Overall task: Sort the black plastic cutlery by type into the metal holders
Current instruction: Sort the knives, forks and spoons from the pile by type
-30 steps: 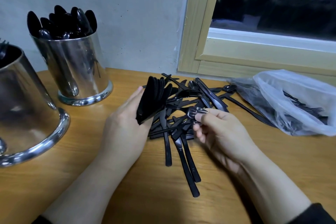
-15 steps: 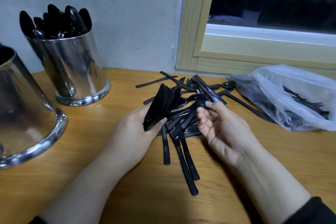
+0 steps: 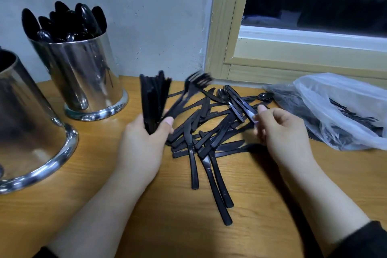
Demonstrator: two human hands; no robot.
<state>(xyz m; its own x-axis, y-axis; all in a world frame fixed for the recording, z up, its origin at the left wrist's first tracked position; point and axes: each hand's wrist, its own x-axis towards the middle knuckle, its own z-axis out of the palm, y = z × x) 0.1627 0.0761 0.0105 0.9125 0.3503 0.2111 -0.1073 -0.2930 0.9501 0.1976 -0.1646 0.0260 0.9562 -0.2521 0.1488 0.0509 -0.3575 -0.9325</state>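
- Now the left hand grips an upright bundle of forks, and one more fork, blurred with motion, leans out from it; a second ago that fork was pinched in the right hand over the pile
- The right hand, fingers curled, has moved on and pinches a knife at the pile's far side
- The loose pile on the tabletop looks mostly knives, with a few spoons
- Spoons already fill the far holder; the near holder sits at the left edge
- A plastic bag on the right holds more forks, so sorting seems far from done
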